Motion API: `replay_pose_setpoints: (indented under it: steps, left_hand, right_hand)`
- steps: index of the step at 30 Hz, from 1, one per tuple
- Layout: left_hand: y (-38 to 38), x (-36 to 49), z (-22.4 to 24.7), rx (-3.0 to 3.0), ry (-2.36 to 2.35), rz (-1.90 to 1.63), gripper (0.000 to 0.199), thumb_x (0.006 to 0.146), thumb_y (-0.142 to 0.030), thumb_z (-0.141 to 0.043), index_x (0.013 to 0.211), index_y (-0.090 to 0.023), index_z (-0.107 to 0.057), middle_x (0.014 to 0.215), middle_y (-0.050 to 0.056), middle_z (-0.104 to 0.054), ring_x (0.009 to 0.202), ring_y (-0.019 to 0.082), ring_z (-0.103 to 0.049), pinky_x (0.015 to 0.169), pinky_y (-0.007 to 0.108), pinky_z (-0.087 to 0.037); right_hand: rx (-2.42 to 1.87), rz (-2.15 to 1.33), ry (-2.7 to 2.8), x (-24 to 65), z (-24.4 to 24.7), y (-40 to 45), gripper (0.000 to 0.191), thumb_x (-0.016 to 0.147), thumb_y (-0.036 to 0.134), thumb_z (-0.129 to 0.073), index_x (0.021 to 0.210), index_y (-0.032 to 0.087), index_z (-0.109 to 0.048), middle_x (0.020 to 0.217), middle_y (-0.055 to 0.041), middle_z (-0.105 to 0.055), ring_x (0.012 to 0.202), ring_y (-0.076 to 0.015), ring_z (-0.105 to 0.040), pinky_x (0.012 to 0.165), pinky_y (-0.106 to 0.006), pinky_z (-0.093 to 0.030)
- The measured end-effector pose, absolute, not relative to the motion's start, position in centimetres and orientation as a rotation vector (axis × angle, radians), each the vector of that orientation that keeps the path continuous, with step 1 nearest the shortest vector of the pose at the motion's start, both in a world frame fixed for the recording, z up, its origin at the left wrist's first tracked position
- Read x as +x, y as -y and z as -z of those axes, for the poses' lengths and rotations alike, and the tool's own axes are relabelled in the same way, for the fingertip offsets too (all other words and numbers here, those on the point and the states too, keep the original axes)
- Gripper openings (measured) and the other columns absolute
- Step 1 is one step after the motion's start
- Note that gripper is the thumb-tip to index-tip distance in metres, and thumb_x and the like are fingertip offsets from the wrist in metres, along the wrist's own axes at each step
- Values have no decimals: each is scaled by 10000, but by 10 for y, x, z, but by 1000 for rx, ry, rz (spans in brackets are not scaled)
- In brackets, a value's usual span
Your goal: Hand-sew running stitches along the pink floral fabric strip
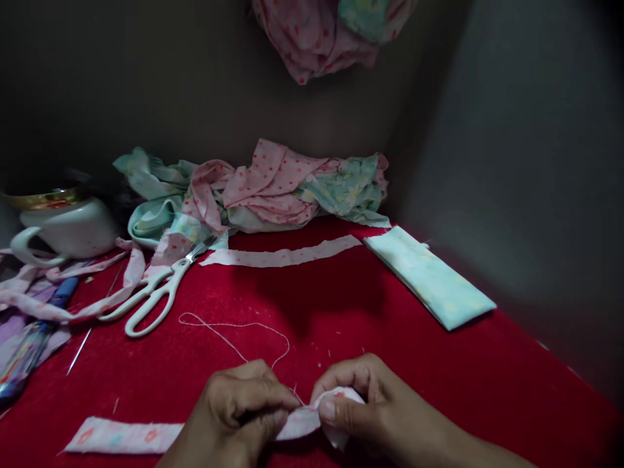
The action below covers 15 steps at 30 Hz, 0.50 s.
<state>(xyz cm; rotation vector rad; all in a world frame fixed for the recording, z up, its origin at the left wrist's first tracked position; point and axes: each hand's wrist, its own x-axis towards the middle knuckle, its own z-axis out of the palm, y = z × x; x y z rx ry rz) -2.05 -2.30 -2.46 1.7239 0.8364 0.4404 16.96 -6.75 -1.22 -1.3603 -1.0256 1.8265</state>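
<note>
A pale pink fabric strip [124,436] with red flower prints lies along the front of the red cloth surface and runs under my left hand [246,409]. The fingers of that hand are pinched on the strip near its right part. My right hand [363,406] grips the bunched end of the same strip between thumb and fingers, close to the left fingertips. A thin light thread [229,325] loops over the red cloth behind my hands and reaches the strip between them. Whether a needle is held there cannot be made out.
White-handled scissors [163,292] lie at centre left, near a metal rod, a white mug [73,231] and ribbons. Crumpled pink and green fabric [273,182] sits at the back. A flat strip [287,255] and folded pale green cloth [429,276] lie before it. Fabric hangs above.
</note>
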Motion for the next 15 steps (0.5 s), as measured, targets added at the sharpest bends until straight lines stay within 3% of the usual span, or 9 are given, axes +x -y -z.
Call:
replay_pose_setpoints:
  steps: [7, 11, 15]
  left_hand:
    - [27, -20, 26, 1773, -905, -455, 180, 814, -162, -516, 885, -194, -678, 724, 17, -640, 670, 163, -587, 613, 235, -454]
    - [28, -14, 28, 2006, -769, -713, 206, 855, -114, -459, 899, -189, -645, 813, 46, -568, 710, 153, -573, 605, 221, -450]
    - [28, -1, 38, 2144, -579, -808, 212, 872, -99, -410, 829, -169, -606, 747, 35, -491, 615, 117, -518, 518, 183, -394]
  right_hand:
    - [-1482, -1743, 1030, 163, 10, 69, 239, 616, 361, -610, 656, 125, -612, 517, 14, -508, 468, -82, -394, 449, -205, -282]
    - [-1509, -1722, 1013, 162, 11, 68, 237, 602, 362, -597, 639, 127, -599, 505, 16, -505, 452, -79, -387, 441, -209, -270]
    - [-1487, -1719, 964, 162, 14, 69, 129, 562, 273, -565, 581, 146, -569, 474, 35, -482, 437, -71, -371, 431, -205, -243]
